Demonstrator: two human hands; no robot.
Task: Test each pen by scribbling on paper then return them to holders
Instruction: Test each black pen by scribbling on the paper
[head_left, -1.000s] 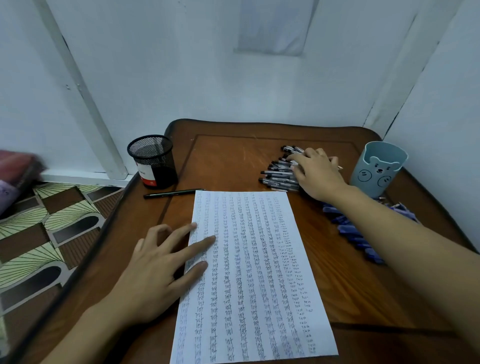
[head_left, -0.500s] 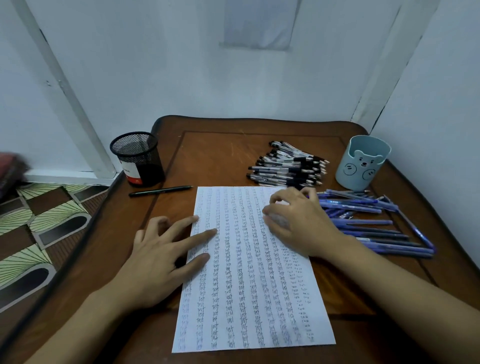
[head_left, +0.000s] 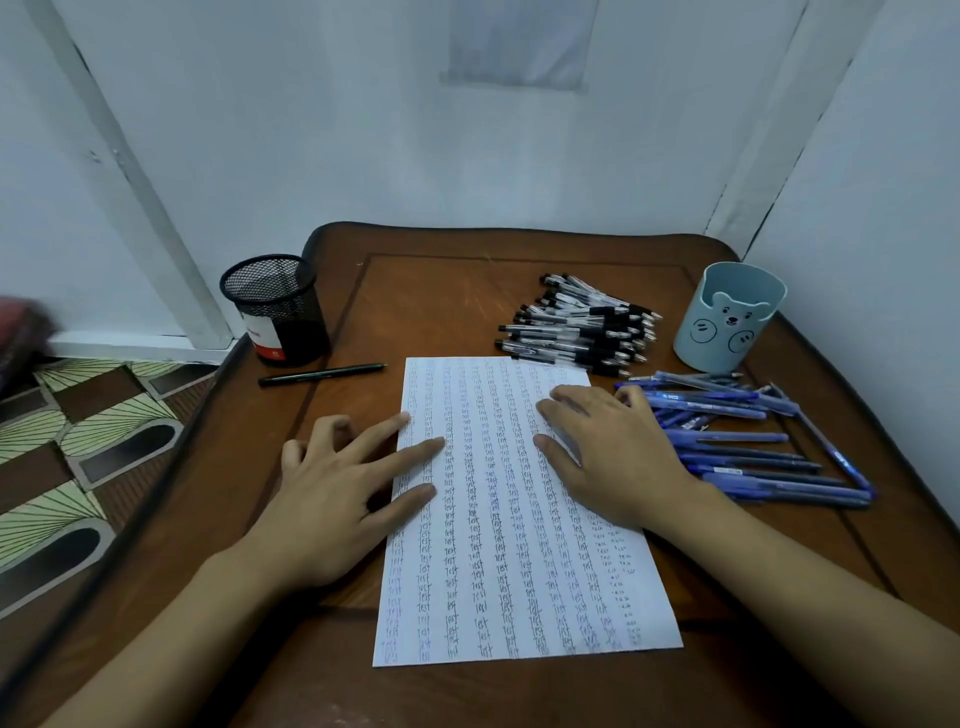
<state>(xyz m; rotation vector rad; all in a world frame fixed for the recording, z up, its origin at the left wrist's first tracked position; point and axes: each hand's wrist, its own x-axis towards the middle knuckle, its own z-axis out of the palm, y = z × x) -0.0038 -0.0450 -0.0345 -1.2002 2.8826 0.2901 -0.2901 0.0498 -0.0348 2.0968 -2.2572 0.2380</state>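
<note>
A white paper sheet, covered in columns of small "test" scribbles, lies in the middle of the brown table. My left hand rests flat on the sheet's left edge with its fingers spread. My right hand lies palm down on the sheet's right edge. Its fingers are curled around a pen, of which only a pale bit of barrel shows by the thumb. A pile of black pens lies behind the sheet. Several blue pens lie to the right.
A black mesh holder stands at the table's back left, with a single dark pen lying in front of it. A light blue bear-face holder stands at the back right. White walls close in behind and to the right. Patterned floor shows on the left.
My right hand came back from the black pen pile and settled on the sheet's right side. My left hand stayed on the sheet's left edge.
</note>
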